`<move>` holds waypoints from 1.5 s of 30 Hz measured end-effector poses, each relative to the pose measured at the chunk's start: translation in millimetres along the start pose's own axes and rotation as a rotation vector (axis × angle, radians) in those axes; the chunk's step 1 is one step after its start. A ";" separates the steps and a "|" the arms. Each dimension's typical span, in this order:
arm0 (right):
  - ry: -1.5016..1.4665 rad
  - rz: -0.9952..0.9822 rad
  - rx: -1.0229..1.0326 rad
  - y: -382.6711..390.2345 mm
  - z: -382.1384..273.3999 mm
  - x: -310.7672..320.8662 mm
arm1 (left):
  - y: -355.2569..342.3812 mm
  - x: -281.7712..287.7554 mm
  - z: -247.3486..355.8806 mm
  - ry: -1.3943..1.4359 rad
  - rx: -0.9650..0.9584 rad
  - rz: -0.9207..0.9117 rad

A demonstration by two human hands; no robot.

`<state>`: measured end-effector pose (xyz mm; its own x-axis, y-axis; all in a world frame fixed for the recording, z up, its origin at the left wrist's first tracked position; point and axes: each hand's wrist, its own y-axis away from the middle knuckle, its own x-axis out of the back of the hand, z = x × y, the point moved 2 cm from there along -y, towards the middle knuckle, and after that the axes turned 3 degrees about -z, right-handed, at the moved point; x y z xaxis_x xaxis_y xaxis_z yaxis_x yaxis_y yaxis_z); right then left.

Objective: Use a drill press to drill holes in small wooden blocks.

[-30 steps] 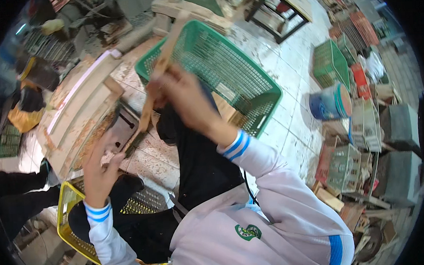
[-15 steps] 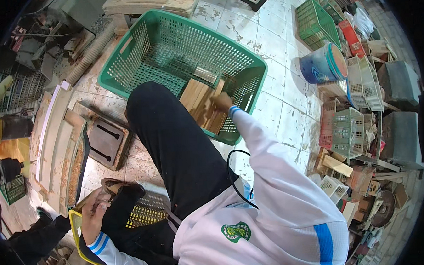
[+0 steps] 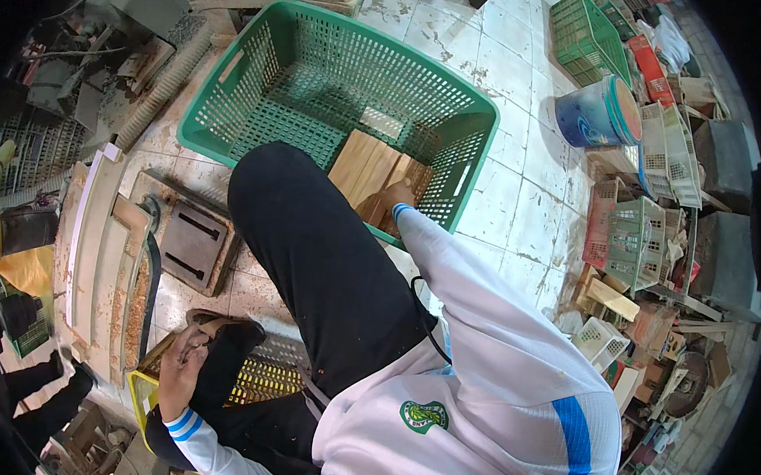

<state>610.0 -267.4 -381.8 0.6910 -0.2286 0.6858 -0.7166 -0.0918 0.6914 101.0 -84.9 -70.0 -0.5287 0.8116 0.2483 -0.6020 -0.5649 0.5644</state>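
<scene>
Head view: my right hand reaches down into the green basket, its fingers bent and bunched close together among the browner of the wooden pieces; the fingertips are hidden, so I cannot tell whether they are gripping a piece or only resting on it. My left hand is raised near the yellow basket, fingers half curled and thumb close to them; whether something is pinched there I cannot make out. On the front of my white shirt sits a green emblem with a pale leaf-like figure and small lettering, and the blue bucket off to my right carries a pale swirling design on its side. The wooden pieces lie side by side in the near right part of the green basket, just past my black-trousered knee: straight, slim strips, honey-tan on the left and darker, more shadowed toward my right hand.
</scene>
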 end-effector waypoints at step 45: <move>0.210 -0.314 1.486 308.6 -336.0 82.4 | 185.8 -82.8 -473.8 0.164 0.804 1.079</move>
<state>477.7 11.0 -35.6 0.7366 0.1094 0.6674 0.1003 -0.9936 0.0521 -250.6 -327.7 -358.7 -0.6098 -0.0360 0.7917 0.6378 -0.6152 0.4633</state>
